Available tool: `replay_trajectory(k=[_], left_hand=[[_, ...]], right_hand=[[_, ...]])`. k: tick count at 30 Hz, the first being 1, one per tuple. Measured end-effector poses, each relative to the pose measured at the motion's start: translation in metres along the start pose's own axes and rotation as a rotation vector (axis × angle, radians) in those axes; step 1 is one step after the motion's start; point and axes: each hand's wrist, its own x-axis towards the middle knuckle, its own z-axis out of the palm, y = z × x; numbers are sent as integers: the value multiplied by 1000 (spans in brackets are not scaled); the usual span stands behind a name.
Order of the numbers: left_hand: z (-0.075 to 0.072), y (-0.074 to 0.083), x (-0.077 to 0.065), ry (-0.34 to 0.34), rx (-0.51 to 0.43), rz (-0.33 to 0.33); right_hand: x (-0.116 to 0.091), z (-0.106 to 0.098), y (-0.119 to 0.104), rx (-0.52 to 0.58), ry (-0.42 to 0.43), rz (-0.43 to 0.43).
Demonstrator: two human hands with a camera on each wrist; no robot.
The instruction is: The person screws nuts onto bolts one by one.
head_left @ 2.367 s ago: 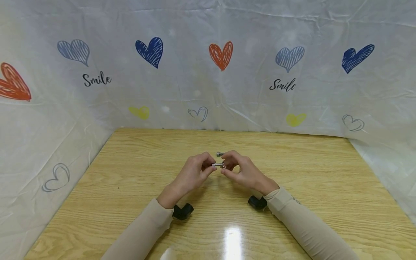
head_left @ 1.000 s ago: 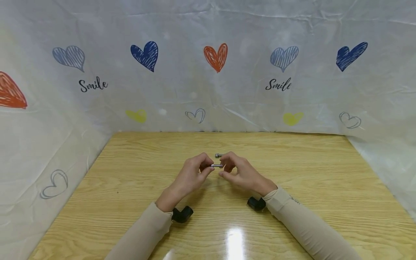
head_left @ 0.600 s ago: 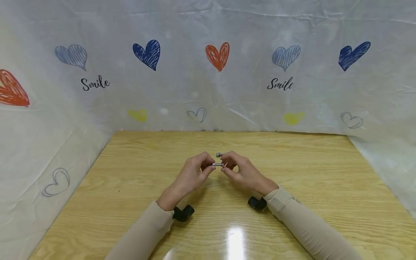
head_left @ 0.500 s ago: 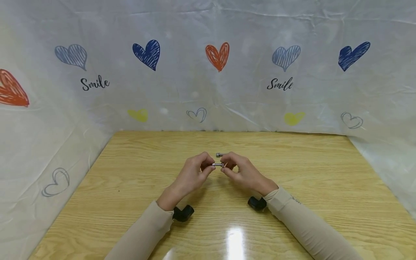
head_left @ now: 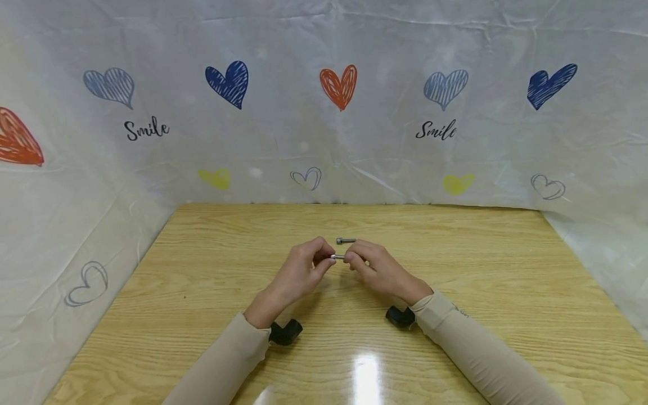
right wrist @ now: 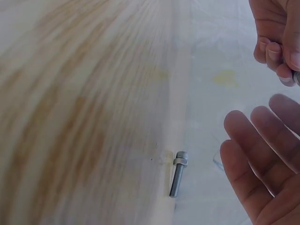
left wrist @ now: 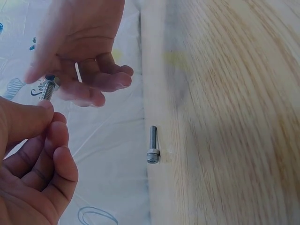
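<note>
White cloth backdrop (head_left: pixel 385 39) printed with blue, orange and yellow hearts plus the word "Smile"; before it, a pale wood-grain surface (head_left: pixel 202 259) with a bright reflection toward the near edge. Held bolt (left wrist: pixel 46 91): silvery metal, slim, with visible threads along the exposed shank, carried roughly level between both hands near the middle. Left hand (head_left: pixel 304 264) pinches one end between thumb and index finger, hiding that end; its other fingers curl in. At the opposite end, a nut (left wrist: pixel 54 81), shiny and faceted, dark on its outer face; how far it is threaded on, cannot tell. Right hand (head_left: pixel 379 270) has thumb and forefinger closed on the nut, remaining fingers loosely bent and spread. Second bolt (head_left: pixel 346 241) lies on its side just beyond the right fingertips, grey, round-headed, collar just below the head, shank plain to see.
</note>
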Motion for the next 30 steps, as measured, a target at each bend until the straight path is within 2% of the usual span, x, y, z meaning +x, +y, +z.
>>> replay_trajectory(k=[6, 10, 18, 25, 30], left_hand=[[-1, 0, 0, -3, -3, -11], [-1, 0, 0, -7, 2, -19], [-1, 1, 0, 3, 17, -22], [-2, 3, 0, 11, 6, -8], [-2, 2, 0, 4, 6, -6]], right_hand=[[-2, -1, -3, 56, -18, 89], [-2, 0, -3, 73, 3, 67], [0, 3, 1, 32, 29, -20], [0, 1, 0, -18, 7, -10], [0, 1, -1, -12, 3, 21]])
